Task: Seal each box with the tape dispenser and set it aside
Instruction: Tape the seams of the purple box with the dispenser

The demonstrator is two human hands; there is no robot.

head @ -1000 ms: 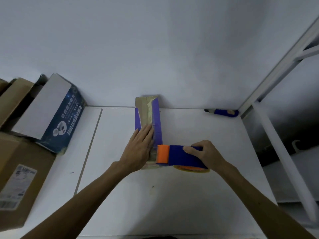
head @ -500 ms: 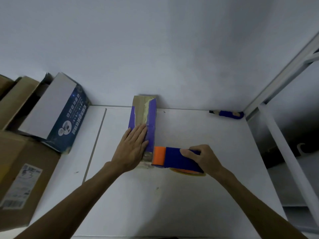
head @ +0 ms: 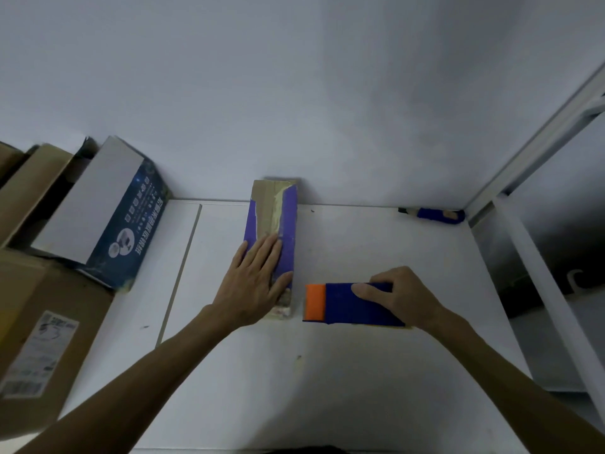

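Observation:
A narrow purple box (head: 288, 224) with a strip of tan tape along its top lies lengthwise in the middle of the white table (head: 360, 371), its far end against the wall. My left hand (head: 255, 283) presses flat on the box's near half, fingers straight. To the right of the box, my right hand (head: 402, 296) grips the blue tape dispenser (head: 347, 304), whose orange end points at the box. A small gap separates the dispenser from the box.
A dark blue printed box (head: 108, 221) with a white flap leans at the left. Brown cardboard boxes (head: 36, 339) stand at the left edge. A blue utility knife (head: 435, 215) lies at the back right corner, next to a white metal frame (head: 530, 273).
My right hand has pulled the tape dispenser away from the box to the right. My left hand stays pressed flat on the box.

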